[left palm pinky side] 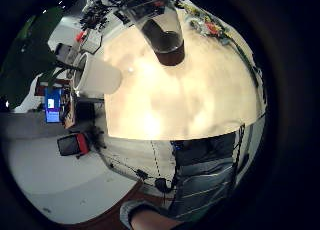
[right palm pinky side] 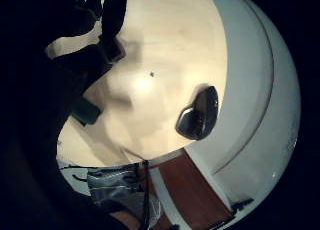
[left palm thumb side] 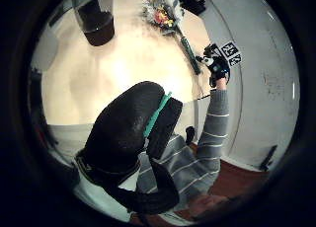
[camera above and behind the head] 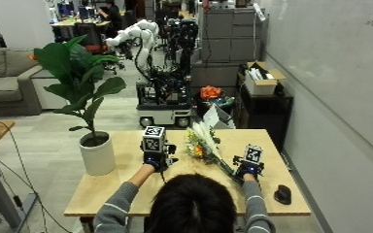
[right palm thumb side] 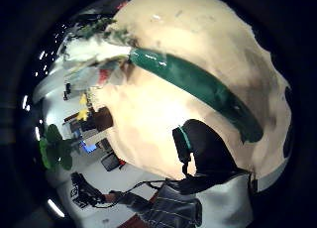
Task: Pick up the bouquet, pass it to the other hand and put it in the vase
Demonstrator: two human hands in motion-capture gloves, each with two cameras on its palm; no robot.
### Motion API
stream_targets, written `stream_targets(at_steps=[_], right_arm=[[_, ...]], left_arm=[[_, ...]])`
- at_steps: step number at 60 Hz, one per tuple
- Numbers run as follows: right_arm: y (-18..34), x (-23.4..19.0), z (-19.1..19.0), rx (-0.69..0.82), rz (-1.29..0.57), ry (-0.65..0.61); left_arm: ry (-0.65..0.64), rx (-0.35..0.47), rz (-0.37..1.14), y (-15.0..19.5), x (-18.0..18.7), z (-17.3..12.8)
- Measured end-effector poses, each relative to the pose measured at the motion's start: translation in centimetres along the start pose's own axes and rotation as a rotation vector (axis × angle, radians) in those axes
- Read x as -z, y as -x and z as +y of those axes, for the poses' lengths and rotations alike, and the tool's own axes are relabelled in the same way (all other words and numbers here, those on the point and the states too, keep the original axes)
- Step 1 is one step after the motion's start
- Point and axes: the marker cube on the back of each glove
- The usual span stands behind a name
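The bouquet (camera above and behind the head: 202, 145) lies on the desk (camera above and behind the head: 109, 187), its stem end under the right hand (camera above and behind the head: 246, 171) at four o'clock; whether either hand's fingers grip anything, I cannot tell.

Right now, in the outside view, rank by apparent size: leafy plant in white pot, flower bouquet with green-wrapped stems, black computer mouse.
1. Leafy plant in white pot, clearly largest.
2. Flower bouquet with green-wrapped stems.
3. Black computer mouse, smallest.

No legible text or labels

Faint marks sit on the whiteboard (camera above and behind the head: 342, 58) at the far right (too small to read); nothing else carries writing.
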Motion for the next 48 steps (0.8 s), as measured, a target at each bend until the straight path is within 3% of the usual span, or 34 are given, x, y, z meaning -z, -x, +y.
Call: stream_targets(at_steps=[12, 17, 22, 32, 38, 48], right_arm=[[0.7, -2.8, 0.2, 0.037, 0.12, 0.093], [1.5, -2.7, 0.4, 0.088, 0.107, 0.071], [1.9, -2.6, 0.9, 0.063, 0.137, 0.067], [3.1, -3.0, 1.2, 0.086, 0.19, 0.138], [2.4, -2.3, 0.2, -0.035, 0.154, -0.036], [2.3, -1.4, -0.2, 0.021, 0.04, -0.172]], left_arm=[[0.015, 0.006, 0.021, 0.6, -1.0, -0.6], [0.008, -0.012, 0.029, -0.1, 0.6, 1.9], [0.002, 0.007, 0.018, 0.9, -1.3, -0.8], [0.002, 0.005, 0.014, 0.8, -0.1, 1.3], [-0.019, 0.02, 0.01, 2.0, -1.1, -0.8], [-0.009, 0.027, 0.036, 1.8, 1.5, 2.6]])
